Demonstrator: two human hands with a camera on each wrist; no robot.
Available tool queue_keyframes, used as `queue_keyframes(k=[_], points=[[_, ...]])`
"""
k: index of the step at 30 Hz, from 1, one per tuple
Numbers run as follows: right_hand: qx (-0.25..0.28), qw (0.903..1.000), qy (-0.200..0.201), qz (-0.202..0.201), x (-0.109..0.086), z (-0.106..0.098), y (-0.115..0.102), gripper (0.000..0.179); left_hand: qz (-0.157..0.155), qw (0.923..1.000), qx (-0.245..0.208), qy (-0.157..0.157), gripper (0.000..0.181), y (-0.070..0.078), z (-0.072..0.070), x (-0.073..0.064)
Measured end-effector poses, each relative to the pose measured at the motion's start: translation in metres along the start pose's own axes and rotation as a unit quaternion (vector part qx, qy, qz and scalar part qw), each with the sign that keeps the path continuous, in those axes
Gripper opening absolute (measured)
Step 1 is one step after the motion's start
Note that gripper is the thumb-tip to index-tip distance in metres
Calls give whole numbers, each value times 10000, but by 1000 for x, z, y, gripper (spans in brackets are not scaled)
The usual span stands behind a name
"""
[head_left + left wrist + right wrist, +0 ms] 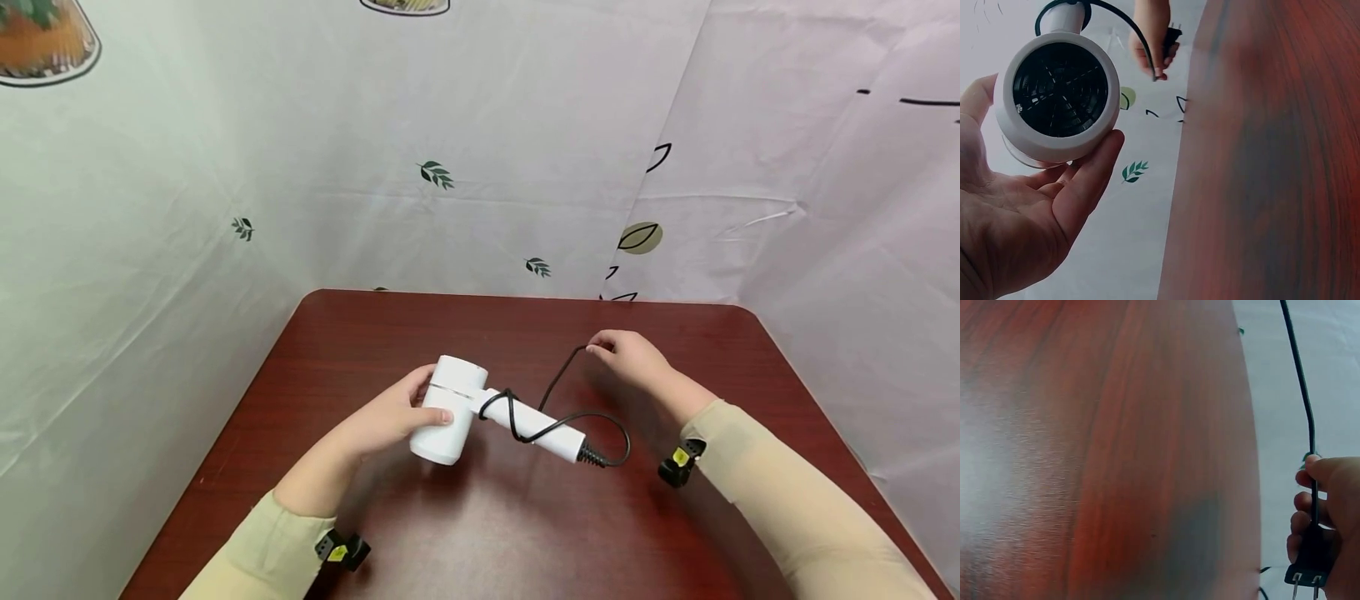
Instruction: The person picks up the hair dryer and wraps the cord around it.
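A white hair dryer point(453, 412) is held above the table by my left hand point(386, 417), whose thumb and fingers wrap its barrel. In the left wrist view, the black round grille point(1060, 89) of the dryer faces the camera. Its handle point(551, 432) points right and slightly down, with the black cord point(564, 379) looped loosely around it. My right hand point(633, 360), to the right of the dryer, pinches the cord near its end. The two-pin plug point(1310, 553) lies against the curled fingers of that hand in the right wrist view.
Beneath both hands is a dark red wooden table point(525, 533) with rounded far corners. White cloth walls point(480, 242) with leaf prints rise behind it and at both sides. A small black wrist camera point(678, 467) sits on each sleeve.
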State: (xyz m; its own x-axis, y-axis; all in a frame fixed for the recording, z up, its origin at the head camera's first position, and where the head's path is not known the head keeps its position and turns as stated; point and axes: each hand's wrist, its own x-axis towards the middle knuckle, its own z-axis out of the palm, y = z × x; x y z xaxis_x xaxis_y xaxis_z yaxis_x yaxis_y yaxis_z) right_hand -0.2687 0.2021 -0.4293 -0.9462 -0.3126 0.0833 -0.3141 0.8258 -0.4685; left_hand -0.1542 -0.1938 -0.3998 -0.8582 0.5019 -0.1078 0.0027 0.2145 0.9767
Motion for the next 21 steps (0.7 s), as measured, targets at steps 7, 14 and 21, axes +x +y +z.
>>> queue_keyframes(k=[7, 14, 21], points=[[-14, 9997, 241, 98, 5, -14, -9, 21, -120, 9997, 197, -18, 77, -3, 2, 2], [8, 9986, 521, -26, 11, -28, -19, 23, -221, 9986, 465, 95, 75, -6, 7, 4], [81, 9973, 713, -124, 10, -41, -30, 21, -242, 9970, 686, 244, 73, -7, 8, 5]])
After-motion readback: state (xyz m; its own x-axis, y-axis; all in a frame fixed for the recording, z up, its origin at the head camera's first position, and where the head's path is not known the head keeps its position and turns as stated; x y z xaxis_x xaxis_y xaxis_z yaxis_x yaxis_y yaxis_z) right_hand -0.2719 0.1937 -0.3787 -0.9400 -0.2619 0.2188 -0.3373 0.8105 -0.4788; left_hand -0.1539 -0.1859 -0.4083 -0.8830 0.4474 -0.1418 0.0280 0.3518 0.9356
